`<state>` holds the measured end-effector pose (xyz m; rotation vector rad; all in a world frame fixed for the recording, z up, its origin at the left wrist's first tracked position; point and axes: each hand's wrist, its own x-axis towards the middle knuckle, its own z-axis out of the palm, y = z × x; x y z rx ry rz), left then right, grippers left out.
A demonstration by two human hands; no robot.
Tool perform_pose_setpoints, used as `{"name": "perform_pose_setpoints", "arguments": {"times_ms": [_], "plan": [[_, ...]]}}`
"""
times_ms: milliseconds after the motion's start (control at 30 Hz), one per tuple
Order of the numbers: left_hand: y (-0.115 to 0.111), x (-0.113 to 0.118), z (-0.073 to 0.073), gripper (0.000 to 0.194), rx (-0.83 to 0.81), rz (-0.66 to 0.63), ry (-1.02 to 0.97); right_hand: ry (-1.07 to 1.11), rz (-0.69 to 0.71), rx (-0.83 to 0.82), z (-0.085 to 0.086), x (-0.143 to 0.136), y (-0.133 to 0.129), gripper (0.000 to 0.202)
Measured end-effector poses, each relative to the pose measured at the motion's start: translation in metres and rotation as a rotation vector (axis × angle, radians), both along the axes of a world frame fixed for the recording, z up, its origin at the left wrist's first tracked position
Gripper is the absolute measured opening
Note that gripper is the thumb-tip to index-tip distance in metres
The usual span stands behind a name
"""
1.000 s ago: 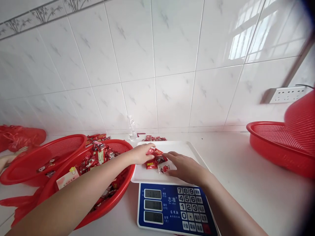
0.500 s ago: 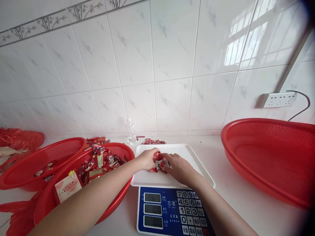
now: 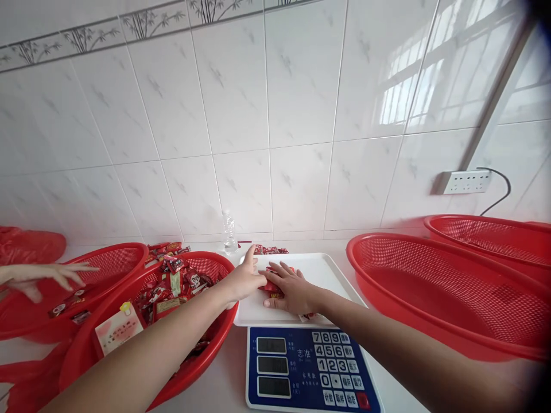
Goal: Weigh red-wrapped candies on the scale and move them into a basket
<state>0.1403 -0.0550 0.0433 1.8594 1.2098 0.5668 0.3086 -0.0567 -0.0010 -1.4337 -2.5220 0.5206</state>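
My right hand (image 3: 289,291) lies palm down with spread fingers over red-wrapped packets (image 3: 271,285) on the white tray (image 3: 333,281) of a scale. It covers most of them. Beside it, at the tray's left side, is my left hand (image 3: 245,280), with one finger stretched up and nothing visible in it. Below the tray shows the scale's blue panel (image 3: 301,378), with several displays and number keys. Under my left forearm stands a red basket (image 3: 219,265) of mixed wrapped snacks (image 3: 172,284), with a printed card (image 3: 118,330) at its near side.
At the far left another person's hand (image 3: 47,278) reaches over a second red basket (image 3: 124,255). A clear bottle (image 3: 229,232) and more red packets (image 3: 270,250) stand by the tiled wall. Red baskets (image 3: 387,246) are on the right, below a power socket (image 3: 467,182).
My hands have moved apart; the packets they held together now lie on the tray beneath my right hand. Another person's hand has come in at the left. The view has shifted right.
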Motion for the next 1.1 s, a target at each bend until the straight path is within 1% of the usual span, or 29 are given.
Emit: {"name": "perform_pose_setpoints", "arguments": {"times_ms": [67,167,233,333,467,600,700,767,833,900,967,1000,1033,1100], "plan": [[-0.006,-0.015,-0.004,0.085,0.068,0.067,-0.028,-0.003,0.053,0.109,-0.004,-0.003,0.002,0.068],[-0.014,-0.042,-0.012,0.075,0.100,0.083,-0.061,0.013,0.081,0.254,-0.007,-0.007,0.005,0.051],[-0.018,-0.059,-0.016,0.070,0.088,0.083,-0.043,-0.003,0.053,0.294,-0.008,-0.010,0.007,0.045],[-0.020,-0.077,-0.018,0.064,0.040,0.087,0.013,0.010,-0.028,0.292,-0.008,-0.016,0.011,0.040],[-0.019,-0.087,-0.021,0.061,0.045,0.073,0.024,0.172,-0.155,0.231,-0.009,-0.021,0.017,0.033],[-0.015,-0.087,-0.032,0.058,0.091,0.025,0.050,0.294,-0.224,0.222,-0.007,-0.023,0.025,0.023],[-0.015,-0.088,-0.040,0.055,0.158,0.008,0.094,0.423,-0.297,0.211,-0.002,-0.021,0.034,0.019],[-0.016,-0.089,-0.043,0.052,0.205,0.000,0.118,0.510,-0.350,0.190,0.005,-0.017,0.039,0.019],[-0.018,-0.091,-0.041,0.049,0.219,0.001,0.140,0.585,-0.394,0.178,0.014,-0.007,0.041,0.017],[-0.020,-0.091,-0.037,0.048,0.196,0.001,0.174,0.648,-0.425,0.185,0.024,0.009,0.039,0.016],[-0.021,-0.092,-0.033,0.048,0.162,-0.015,0.222,0.708,-0.471,0.211,0.033,0.034,0.032,0.020],[-0.021,-0.092,-0.032,0.048,0.151,-0.030,0.242,0.735,-0.519,0.240,0.036,0.049,0.027,0.023],[-0.021,-0.093,-0.031,0.049,0.143,-0.045,0.257,0.717,-0.580,0.283,0.039,0.066,0.022,0.025],[-0.020,-0.094,-0.032,0.050,0.130,-0.068,0.269,0.525,-0.714,0.415,0.039,0.103,0.011,0.027]]}}
